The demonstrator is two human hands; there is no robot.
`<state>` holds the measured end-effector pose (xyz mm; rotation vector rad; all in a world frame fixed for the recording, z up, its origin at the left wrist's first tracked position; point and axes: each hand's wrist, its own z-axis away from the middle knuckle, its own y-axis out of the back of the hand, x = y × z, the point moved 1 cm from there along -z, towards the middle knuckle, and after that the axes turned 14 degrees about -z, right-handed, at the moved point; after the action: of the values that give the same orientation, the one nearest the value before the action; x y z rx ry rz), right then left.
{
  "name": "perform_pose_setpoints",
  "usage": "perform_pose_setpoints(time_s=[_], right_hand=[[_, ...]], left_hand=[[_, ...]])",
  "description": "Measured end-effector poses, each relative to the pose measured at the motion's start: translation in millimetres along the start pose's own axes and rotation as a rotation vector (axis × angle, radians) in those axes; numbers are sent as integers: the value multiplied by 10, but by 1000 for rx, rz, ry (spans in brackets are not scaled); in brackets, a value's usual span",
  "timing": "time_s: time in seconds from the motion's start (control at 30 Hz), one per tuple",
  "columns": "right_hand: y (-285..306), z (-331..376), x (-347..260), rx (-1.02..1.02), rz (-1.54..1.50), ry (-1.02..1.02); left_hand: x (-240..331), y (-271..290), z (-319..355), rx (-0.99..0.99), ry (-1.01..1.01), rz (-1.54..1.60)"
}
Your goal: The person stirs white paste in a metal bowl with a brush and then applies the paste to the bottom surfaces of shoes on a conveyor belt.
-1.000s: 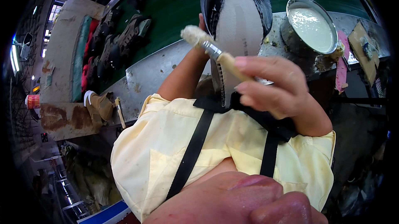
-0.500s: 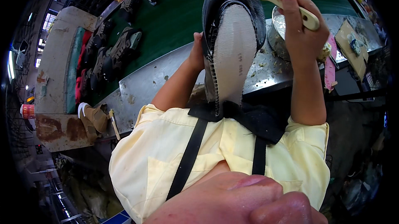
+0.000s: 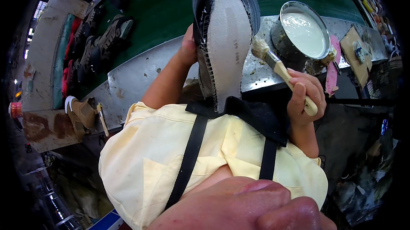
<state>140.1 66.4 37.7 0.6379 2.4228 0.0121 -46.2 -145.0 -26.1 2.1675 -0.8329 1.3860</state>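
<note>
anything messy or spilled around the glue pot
Yes. The pot of white paste has dried drips crusted down its rim and side, and smears dot the metal bench beside it. The brush in the right hand is caked too.

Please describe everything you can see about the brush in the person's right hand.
The brush has a pale wooden handle and a round head of light bristles, which look wet and clumped with whitish paste. The right hand grips the lower handle, fingers wrapped around it. It points up and to the left, bristles next to the edge of the shoe sole; whether they touch it is unclear. It is just left of the metal pot of white glue.
</note>
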Motion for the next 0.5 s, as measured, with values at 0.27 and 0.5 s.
perform_pose_setpoints(time_s=[0.27, 0.5], right_hand=[[-4, -92, 142, 124, 78, 96], [88, 117, 225, 167, -9, -141]], left_hand=[[240, 47, 34, -4, 73, -70], [202, 271, 260, 287, 234, -12]])
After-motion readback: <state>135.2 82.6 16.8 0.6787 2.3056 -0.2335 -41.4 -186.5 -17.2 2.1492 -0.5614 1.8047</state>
